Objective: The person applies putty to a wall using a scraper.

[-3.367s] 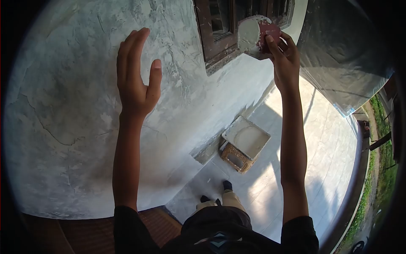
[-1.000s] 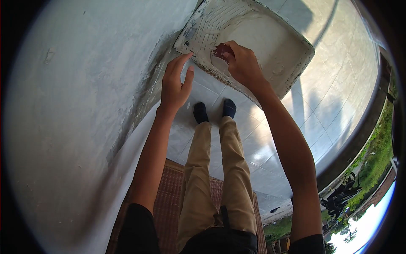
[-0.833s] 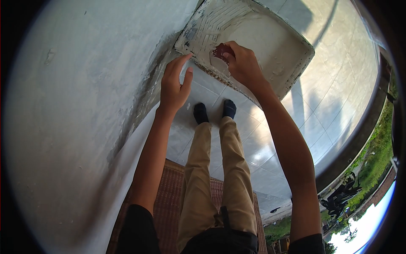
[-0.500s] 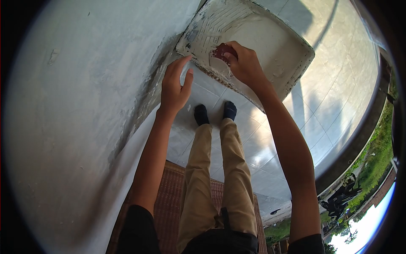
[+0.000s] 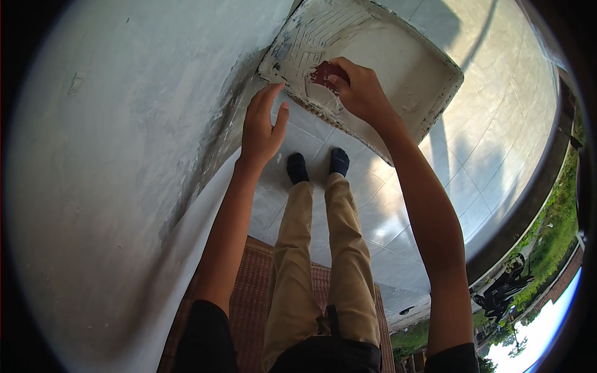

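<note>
A pale, paint-crusted tray (image 5: 407, 118) holds a layer of whitish paint and has ridges at its left end. My right hand (image 5: 364, 90) is closed on a dark red object (image 5: 324, 74), smeared with white, over the tray's near left part. It looks like a block or scraper; its exact shape is partly covered by my fingers. Just outside the tray's near left edge, my left hand (image 5: 263, 127) hangs with fingers apart and nothing in it, the fingertips close to the rim.
A grey-white wall (image 5: 112, 155) fills the left side. Below are floor tiles (image 5: 388, 199), my feet in dark socks (image 5: 297, 168) and a woven reddish mat (image 5: 252, 292). A dark ledge (image 5: 497, 255) curves along the right, with greenery (image 5: 550, 227) and a motorcycle (image 5: 504, 292) beyond.
My left hand has shifted slightly to the right. My right hand, with the red object in it, has hardly moved.
</note>
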### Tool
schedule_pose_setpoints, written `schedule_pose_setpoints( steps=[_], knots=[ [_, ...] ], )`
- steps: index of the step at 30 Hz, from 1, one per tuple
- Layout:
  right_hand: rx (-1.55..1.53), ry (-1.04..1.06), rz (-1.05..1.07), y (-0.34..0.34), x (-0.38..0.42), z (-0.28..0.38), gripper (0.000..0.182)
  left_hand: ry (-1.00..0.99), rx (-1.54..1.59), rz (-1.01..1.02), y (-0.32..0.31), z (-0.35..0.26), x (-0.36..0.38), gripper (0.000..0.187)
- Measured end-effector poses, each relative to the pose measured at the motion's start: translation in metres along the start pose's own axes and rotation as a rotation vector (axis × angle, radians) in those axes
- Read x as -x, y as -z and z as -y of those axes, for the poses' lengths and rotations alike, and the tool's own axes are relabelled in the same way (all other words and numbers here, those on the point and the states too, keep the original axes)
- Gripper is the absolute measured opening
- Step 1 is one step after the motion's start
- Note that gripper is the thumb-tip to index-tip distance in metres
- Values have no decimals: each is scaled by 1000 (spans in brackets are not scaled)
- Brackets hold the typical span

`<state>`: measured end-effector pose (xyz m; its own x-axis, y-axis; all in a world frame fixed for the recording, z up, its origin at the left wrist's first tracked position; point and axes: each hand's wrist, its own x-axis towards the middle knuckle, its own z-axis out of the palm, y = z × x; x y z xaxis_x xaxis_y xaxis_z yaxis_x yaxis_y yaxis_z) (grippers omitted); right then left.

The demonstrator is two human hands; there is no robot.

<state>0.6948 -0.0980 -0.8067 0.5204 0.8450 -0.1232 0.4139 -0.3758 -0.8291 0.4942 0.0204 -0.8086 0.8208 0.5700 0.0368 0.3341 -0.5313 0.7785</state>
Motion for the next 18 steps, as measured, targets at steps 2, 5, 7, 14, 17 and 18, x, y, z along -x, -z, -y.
schedule_pose_setpoints(
  steps=[2, 5, 7, 14, 17, 18],
  knots=[
    [-7, -5, 1, 1, 1, 0, 25, -2, -5, -2, -3, 2, 2, 37],
    [11, -11, 1, 2, 1, 0, 26, -1, 14, -10, -8, 2, 5, 38],
    [-9, -59, 10, 3, 2, 0, 26, 3, 37, -14, -10, 1, 7, 38],
    [-65, -35, -16, 5, 0, 4, 24, 26, 46, -21, -14, 3, 11, 38],
    [-60, -41, -15, 6, -1, 2, 24, 29, 46, -14, -15, 2, 12, 39],
    [-46, -55, 15, 7, -1, 1, 26, 23, 51, -20, -16, 2, 13, 39]
  ],
)
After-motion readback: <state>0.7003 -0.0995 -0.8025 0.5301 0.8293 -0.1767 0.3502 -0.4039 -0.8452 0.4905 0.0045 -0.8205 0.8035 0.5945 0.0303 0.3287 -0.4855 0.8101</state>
